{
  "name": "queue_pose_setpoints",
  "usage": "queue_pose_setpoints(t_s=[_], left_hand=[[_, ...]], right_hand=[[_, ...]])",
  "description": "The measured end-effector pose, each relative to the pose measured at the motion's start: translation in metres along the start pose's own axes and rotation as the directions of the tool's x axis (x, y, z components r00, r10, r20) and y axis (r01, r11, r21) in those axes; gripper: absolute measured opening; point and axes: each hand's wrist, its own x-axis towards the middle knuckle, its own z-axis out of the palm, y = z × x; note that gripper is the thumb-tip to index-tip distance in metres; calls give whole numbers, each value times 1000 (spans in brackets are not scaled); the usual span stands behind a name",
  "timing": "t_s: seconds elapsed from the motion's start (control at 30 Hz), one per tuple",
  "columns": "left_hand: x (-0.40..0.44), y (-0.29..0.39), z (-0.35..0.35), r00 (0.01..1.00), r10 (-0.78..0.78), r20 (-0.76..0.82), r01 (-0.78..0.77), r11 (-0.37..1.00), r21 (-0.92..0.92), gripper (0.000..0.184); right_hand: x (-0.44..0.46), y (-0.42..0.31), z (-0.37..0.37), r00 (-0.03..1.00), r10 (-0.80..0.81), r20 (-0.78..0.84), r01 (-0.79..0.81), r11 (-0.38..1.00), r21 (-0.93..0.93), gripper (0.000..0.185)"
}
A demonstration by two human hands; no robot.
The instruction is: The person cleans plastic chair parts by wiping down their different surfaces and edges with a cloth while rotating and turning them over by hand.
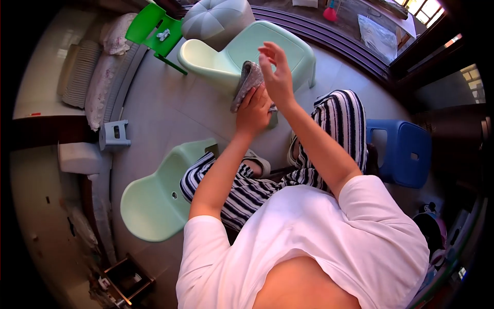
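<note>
My left hand (253,110) is wrapped round a folded grey cloth (248,82) with a speckled pattern, in front of a pale green child-size table (275,44). The cloth's lower end hangs partly behind my fingers. Just right of it, my right hand (278,77) is raised with its fingers bent and apart, and nothing shows in it. From this angle I cannot tell whether the right hand touches the cloth.
A pale green chair (159,201) stands at my left leg, a blue stool (404,152) on my right. Beyond the table are a grey pouffe (213,20) and a green chair (157,33) bearing a crumpled white item. A small grey stool (114,135) stands farther left.
</note>
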Motion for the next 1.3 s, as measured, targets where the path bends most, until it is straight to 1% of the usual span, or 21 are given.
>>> queue_pose_setpoints(t_s=[0.07,0.1,0.13,0.2,0.27,0.33,0.4,0.47,0.53,0.57,0.6,0.8,0.87,0.93,1.0,1.07,1.1,1.13,1.2,1.23,1.3], left_hand=[[-7,0,15,986,-165,-24,144,915,-376,49],[-10,-1,11,971,-211,111,236,776,-585,45],[-15,-4,5,973,-200,111,227,778,-586,45],[-28,-14,-11,932,-31,361,183,900,-394,48],[-19,-29,-63,702,124,702,210,905,-370,40],[-26,-62,-85,952,-33,305,203,813,-546,35],[-11,-89,-99,974,-215,-75,157,872,-463,46],[7,-93,-108,973,-226,-54,192,913,-360,53],[12,-99,-107,970,-241,-38,224,942,-250,60],[10,-103,-99,967,-255,-22,246,947,-206,66],[11,-108,-94,963,-270,-6,265,951,-161,73],[17,-113,-96,973,-231,-29,223,961,-165,69],[17,-111,-98,970,-240,-30,231,957,-173,68],[15,-109,-98,968,-247,-30,238,954,-182,66],[11,-107,-98,963,-268,-6,262,949,-177,65],[7,-104,-99,961,-275,-18,266,945,-190,65],[5,-103,-98,959,-283,-23,272,940,-205,65],[5,-103,-97,958,-286,-24,275,940,-202,65],[5,-104,-97,957,-287,-36,271,933,-237,66],[5,-104,-97,956,-292,-36,276,932,-235,66],[5,-104,-97,955,-293,-42,272,925,-265,66]], right_hand=[[-58,13,3,994,85,73,-74,988,-139,56],[-86,39,5,990,-17,142,65,938,-342,65],[-104,38,6,987,43,154,29,899,-436,69],[-103,45,9,990,90,104,-48,937,-346,66],[-89,59,15,996,68,63,-45,949,-313,63],[-81,61,24,999,47,17,-40,958,-284,60],[-68,46,34,994,-62,93,98,883,-458,53],[-65,46,37,993,-96,71,117,897,-425,48],[-66,63,32,994,82,69,-75,992,-98,45],[-69,83,28,959,279,48,-281,959,44,43],[-76,113,22,926,378,3,-377,922,87,40],[-71,153,-5,942,322,94,-291,924,-249,41],[-55,162,-13,896,343,283,-214,891,-401,41],[-42,169,-17,900,331,283,-199,891,-408,31],[-25,181,-28,963,82,259,141,664,-735,22],[-6,195,-41,983,-52,177,180,479,-859,21],[2,199,-46,988,-13,154,147,388,-910,30],[5,203,-49,987,-14,157,150,390,-908,30],[12,205,-48,999,-43,8,19,248,-969,37],[12,205,-44,995,42,-86,-93,237,-967,43],[-1,202,-38,988,85,-128,-147,279,-949,44]])
